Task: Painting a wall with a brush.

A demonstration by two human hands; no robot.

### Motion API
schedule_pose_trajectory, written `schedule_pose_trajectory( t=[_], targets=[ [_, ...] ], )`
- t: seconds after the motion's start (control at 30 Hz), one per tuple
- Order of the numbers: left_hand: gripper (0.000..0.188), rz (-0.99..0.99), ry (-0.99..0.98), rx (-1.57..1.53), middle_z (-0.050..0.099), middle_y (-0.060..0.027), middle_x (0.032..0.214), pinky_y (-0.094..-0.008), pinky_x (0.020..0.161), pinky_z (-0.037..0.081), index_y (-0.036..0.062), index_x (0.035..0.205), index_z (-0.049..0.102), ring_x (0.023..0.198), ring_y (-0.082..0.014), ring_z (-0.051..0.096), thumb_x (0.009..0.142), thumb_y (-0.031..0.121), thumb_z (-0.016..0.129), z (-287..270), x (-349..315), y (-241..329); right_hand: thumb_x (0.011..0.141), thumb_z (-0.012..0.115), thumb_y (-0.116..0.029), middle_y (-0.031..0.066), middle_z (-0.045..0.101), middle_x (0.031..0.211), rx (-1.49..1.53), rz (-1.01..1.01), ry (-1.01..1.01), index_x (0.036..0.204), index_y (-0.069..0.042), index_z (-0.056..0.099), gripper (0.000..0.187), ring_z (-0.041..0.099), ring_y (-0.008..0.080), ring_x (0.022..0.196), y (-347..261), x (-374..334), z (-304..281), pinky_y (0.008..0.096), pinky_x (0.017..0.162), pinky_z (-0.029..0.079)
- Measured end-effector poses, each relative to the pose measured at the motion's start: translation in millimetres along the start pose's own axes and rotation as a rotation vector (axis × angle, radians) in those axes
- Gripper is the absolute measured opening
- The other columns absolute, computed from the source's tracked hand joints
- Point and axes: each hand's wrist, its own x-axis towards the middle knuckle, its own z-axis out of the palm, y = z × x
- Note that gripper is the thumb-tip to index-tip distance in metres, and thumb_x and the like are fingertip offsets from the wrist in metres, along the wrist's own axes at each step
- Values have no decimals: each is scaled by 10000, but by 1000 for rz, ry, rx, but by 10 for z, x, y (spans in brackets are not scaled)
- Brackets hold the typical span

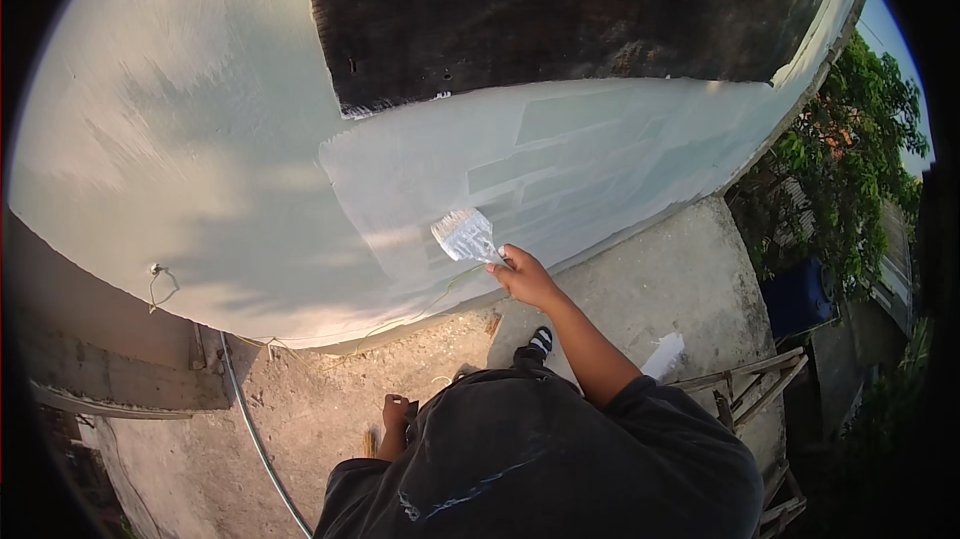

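Note:
My right hand [524,277] grips a wide paintbrush [466,236] by its handle. White paint coats the brush head, and its bristles are against or very near the pale green wall [240,169]. Around and above the brush, whiter strokes cover part of the wall, with greener patches showing between them to the right. Low by my side, my left hand [396,409] has its fingers curled in; whatever they hold, if anything, is hidden. A small tan object [369,442] shows beside my left forearm, its kind unclear.
A large dark panel [570,19] takes up the upper wall. A thin yellow cord [440,296] runs along the wall's base, and a pale hose [252,429] crosses the concrete floor [660,259]. At right stand a wooden frame [765,379], a blue barrel [797,297] and a tree [850,139].

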Motion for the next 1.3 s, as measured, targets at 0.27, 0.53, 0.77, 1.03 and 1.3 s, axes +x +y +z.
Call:
schedule_pose_trajectory(
  t=[0.27, 0.53, 0.77, 1.03, 1.3],
  targets=[
    [315, 29, -33, -52, 649, -212, 908, -446, 738, 493, 74, 962, 558, 876, -385, 624, 785, 327, 621, 118, -1, -323, 878, 598, -166, 0, 490, 638, -88, -49, 138, 903, -39, 520, 152, 416, 73, 520, 57, -173, -331, 259, 462, 344],
    [309, 24, 1, 15, 647, -180, 925, -385, 758, 486, 48, 936, 577, 874, -308, 628, 772, 305, 626, 28, 116, 117, 838, 645, -248, 102, 562, 716, -132, -69, 156, 894, -9, 522, 274, 472, 166, 619, 201, 37, -244, 315, 599, 394],
    [291, 59, 10, 31, 649, -185, 908, -393, 753, 493, 49, 951, 590, 874, -333, 630, 780, 283, 599, 83, 199, 166, 860, 629, -192, 23, 521, 689, -172, -100, 96, 899, -17, 517, 212, 452, 97, 623, 82, -53, -93, 263, 578, 379],
    [317, 36, -27, -8, 642, -182, 904, -367, 761, 482, 29, 940, 572, 872, -300, 625, 776, 291, 641, 40, 108, 50, 863, 622, -169, 34, 540, 706, -82, -11, 283, 927, -1, 526, 204, 447, 98, 646, 311, 3, -449, 260, 600, 384],
    [323, 94, -59, -8, 645, -187, 908, -401, 747, 487, 48, 963, 564, 876, -331, 624, 792, 311, 637, 71, 80, -101, 849, 634, -196, 114, 590, 775, -210, -88, 263, 932, -1, 507, 248, 512, 183, 678, 144, 6, -246, 298, 646, 417]
  ],
)
